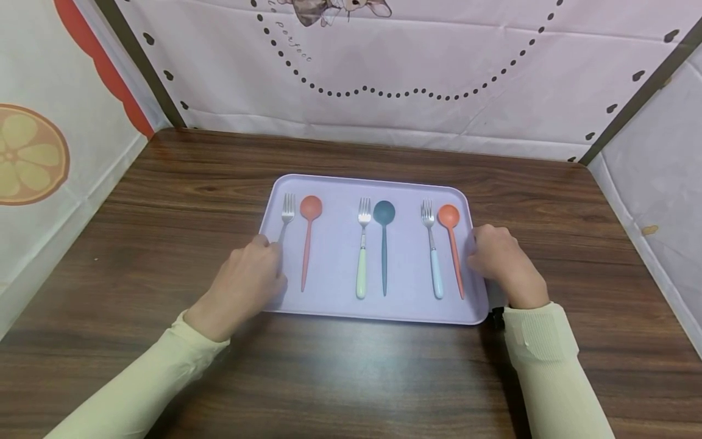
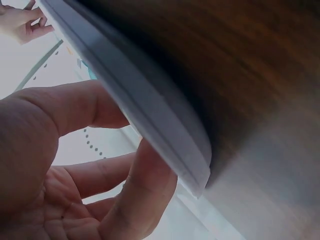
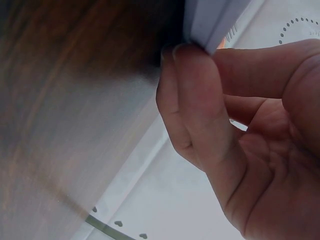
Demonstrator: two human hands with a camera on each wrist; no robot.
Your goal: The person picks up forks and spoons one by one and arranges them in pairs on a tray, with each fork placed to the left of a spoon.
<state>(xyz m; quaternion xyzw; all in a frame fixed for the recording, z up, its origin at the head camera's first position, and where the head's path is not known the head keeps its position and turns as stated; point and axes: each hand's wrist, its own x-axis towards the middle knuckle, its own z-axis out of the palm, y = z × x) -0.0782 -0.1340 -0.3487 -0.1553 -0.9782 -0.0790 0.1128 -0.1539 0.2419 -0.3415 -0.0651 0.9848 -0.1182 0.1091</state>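
A pale lavender tray [image 1: 334, 308] lies on the wooden table, with three forks and three spoons in pairs on it. My left hand [image 1: 244, 283] pinches its left rim; in the left wrist view the thumb [image 2: 95, 102] reaches over the edge. At the opposite side my right hand [image 1: 501, 259] grips the right rim, fingertips [image 3: 197, 65] against the outer wall. Beside the left hand are a fork [image 1: 287, 210], its handle covered by that hand, and a coral spoon [image 1: 311, 210]. A green-handled fork [image 1: 361, 268] and teal spoon [image 1: 384, 213] lie mid-tray. A blue-handled fork [image 1: 436, 274] and orange spoon [image 1: 449, 217] lie nearest the right hand.
The dark wood-grain table [image 1: 373, 378] extends around the tray on all sides. Behind it hangs a printed white cloth [image 1: 384, 61] with dotted lines. More cloth walls stand at the left [image 1: 33, 244] and right [image 1: 658, 177].
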